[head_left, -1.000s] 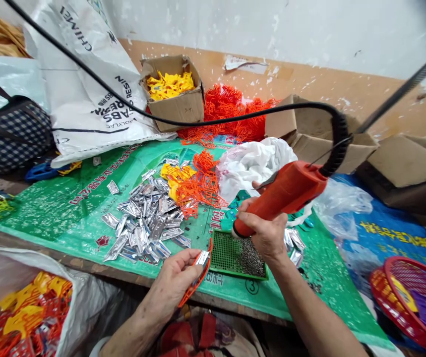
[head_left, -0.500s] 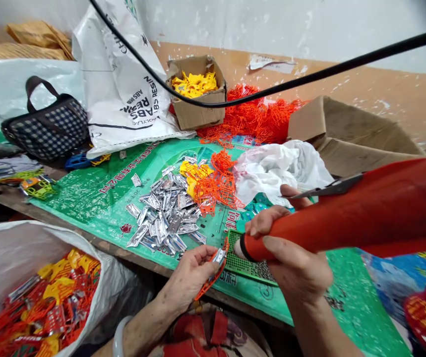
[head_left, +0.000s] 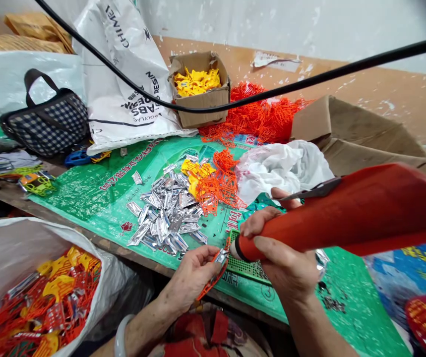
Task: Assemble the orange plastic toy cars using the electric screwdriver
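My right hand (head_left: 285,258) is closed round a big orange electric screwdriver (head_left: 346,213), whose black tip rests against a small silver metal piece (head_left: 221,256). My left hand (head_left: 192,277) pinches that silver piece together with an orange plastic frame (head_left: 213,282) at the table's front edge. Just behind the tip lies a green perforated tray (head_left: 246,267) with small dark screws. A heap of silver metal pieces (head_left: 164,213) and a pile of orange and yellow plastic parts (head_left: 209,183) lie further back on the green woven sheet (head_left: 86,193).
A black cable (head_left: 183,104) hangs across the view. A cardboard box of yellow parts (head_left: 200,89), loose orange frames (head_left: 257,116), a white sack (head_left: 123,84), a checked bag (head_left: 49,124), open cartons (head_left: 357,134) and crumpled white plastic (head_left: 283,166) stand behind. A bag of assembled parts (head_left: 49,297) sits lower left.
The screwdriver has swung from the green tray toward me, and its tip now meets the silver piece in my left hand. My head shifted, so the view moved left.
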Available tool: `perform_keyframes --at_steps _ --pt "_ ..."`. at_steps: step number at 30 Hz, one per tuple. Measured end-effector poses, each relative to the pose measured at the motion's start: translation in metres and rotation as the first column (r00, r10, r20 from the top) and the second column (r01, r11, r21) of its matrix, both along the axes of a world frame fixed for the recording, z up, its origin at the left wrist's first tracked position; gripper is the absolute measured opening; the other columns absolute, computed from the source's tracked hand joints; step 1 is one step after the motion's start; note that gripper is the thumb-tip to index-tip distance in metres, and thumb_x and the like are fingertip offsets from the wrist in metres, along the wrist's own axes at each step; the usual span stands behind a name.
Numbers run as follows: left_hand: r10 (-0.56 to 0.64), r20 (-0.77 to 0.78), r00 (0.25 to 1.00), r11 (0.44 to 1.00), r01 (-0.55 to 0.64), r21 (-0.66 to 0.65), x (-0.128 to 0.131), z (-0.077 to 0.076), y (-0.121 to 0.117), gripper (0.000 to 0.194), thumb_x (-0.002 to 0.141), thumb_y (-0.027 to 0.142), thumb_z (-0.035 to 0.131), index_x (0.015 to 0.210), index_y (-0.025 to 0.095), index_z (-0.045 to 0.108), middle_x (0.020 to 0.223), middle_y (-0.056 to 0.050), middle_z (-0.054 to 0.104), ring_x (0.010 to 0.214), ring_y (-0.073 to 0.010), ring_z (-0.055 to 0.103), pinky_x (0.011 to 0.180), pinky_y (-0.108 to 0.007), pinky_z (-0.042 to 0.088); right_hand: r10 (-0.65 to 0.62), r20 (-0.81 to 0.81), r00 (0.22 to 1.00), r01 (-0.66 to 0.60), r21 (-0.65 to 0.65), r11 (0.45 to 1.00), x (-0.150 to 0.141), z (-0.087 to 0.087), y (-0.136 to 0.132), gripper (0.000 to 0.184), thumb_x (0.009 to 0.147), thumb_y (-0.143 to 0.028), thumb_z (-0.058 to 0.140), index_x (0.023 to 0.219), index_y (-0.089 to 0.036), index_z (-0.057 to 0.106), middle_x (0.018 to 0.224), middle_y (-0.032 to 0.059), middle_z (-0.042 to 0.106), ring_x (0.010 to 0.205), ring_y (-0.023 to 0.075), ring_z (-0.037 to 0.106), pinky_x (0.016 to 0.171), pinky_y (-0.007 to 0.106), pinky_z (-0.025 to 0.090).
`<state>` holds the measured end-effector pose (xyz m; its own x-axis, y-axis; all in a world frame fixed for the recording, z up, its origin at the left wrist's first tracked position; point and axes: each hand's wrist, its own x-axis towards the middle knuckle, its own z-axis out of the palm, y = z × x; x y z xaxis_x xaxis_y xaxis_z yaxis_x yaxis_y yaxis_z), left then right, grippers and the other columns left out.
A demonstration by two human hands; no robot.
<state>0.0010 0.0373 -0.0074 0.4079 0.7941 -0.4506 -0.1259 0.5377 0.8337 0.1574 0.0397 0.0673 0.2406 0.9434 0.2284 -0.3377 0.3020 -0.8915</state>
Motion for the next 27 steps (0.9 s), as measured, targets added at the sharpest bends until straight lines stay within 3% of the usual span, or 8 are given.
perform_keyframes --at_steps 6,12,19,24,27 --pt "0.011 -0.011 1.0 1.0 -0.011 0.001 0.001 0.0 -0.001 0.019 0.071 0.025 0.072 0.088 0.015 0.074 0.074 0.0 0.069 0.066 -0.0124 0.053 0.064 -0.024 0.036 0.018 0.033 0.999 -0.018 0.005 1.0 0.0 -0.001 0.002 0.017 0.067 -0.014 0.074 0.078 -0.023 0.066 0.071 -0.0046 0.064 0.065 0.0132 0.059 0.071 0.033 0.052" --pt "0.017 0.007 1.0 1.0 -0.017 -0.015 0.001 -0.002 -0.003 0.02 0.071 0.028 0.075 0.087 0.017 0.075 0.074 -0.003 0.072 0.068 -0.0166 0.058 0.065 -0.026 0.041 0.052 0.024 0.998 -0.053 0.028 0.998 -0.001 -0.006 0.002 0.045 0.069 -0.014 0.074 0.109 -0.028 0.058 0.073 -0.006 0.064 0.064 0.0144 0.06 0.069 0.034 0.052" --pt "0.057 0.047 0.997 0.997 -0.055 -0.05 0.002 -0.003 -0.003 0.024 0.068 0.03 0.079 0.088 0.016 0.075 0.079 -0.003 0.074 0.07 -0.0165 0.061 0.067 -0.027 0.045 0.004 0.128 0.992 -0.007 0.017 1.0 -0.001 -0.018 0.002 0.038 0.069 -0.022 0.074 0.103 -0.025 0.06 0.073 -0.0032 0.061 0.065 0.0166 0.06 0.067 0.035 0.053" --pt "0.058 0.035 0.998 0.998 -0.057 -0.013 0.003 -0.002 -0.003 0.027 0.07 0.032 0.078 0.092 0.016 0.074 0.083 -0.004 0.074 0.073 -0.0179 0.063 0.069 -0.028 0.047 0.011 0.063 0.998 -0.014 0.051 0.999 -0.001 -0.01 0.003 0.042 0.068 -0.018 0.074 0.107 -0.027 0.058 0.072 -0.0053 0.062 0.064 0.0156 0.06 0.068 0.035 0.053" --pt "0.092 -0.005 0.996 0.996 -0.092 0.021 0.002 0.0 0.0 0.027 0.072 0.033 0.077 0.094 0.016 0.073 0.087 -0.004 0.075 0.078 -0.0189 0.064 0.073 -0.028 0.047 -0.102 0.074 0.992 0.096 0.086 0.992 0.008 -0.006 0.009 0.033 0.067 -0.017 0.073 0.096 -0.025 0.062 0.07 -0.0052 0.063 0.062 0.0154 0.059 0.069 0.036 0.052"
